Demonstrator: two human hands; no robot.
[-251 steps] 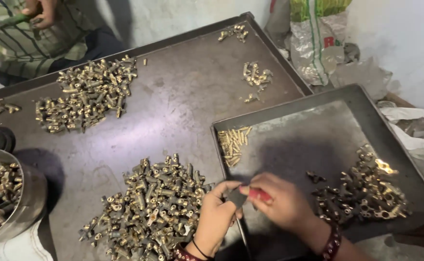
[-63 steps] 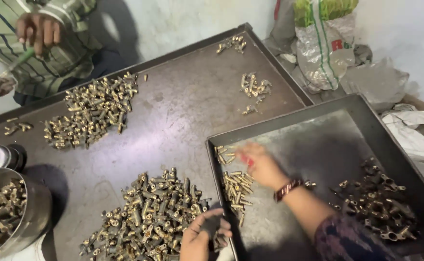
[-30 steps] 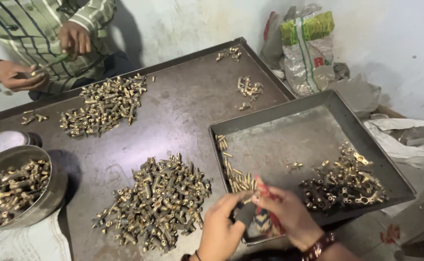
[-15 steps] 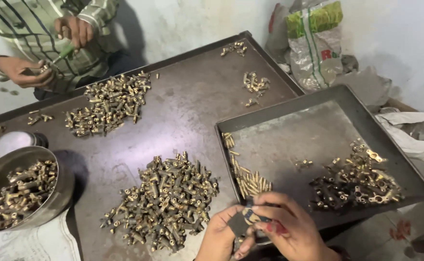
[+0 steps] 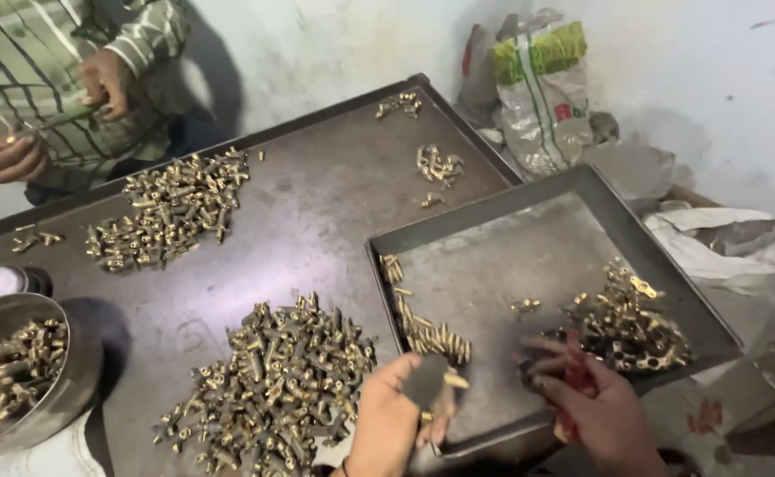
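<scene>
Small dark grey flat block (image 5: 424,382) with a brass pin (image 5: 455,381) at its edge sits pinched in the left hand (image 5: 396,424) grip, over the grey metal tray's (image 5: 493,219) near edge. Right hand (image 5: 595,406), grip narrow around a red-handled tool (image 5: 575,375), reaches right toward the dark brass pile (image 5: 630,322).

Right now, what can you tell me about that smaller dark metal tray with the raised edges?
The smaller dark metal tray is a dull grey, scuffed rectangle with raised rims. It sits tilted, overlapping the corner of the big flat dark tray. Inside lie a neat row of small brass pieces along its left rim and a tangled brass heap at the right. The right hand reaches in.
</scene>
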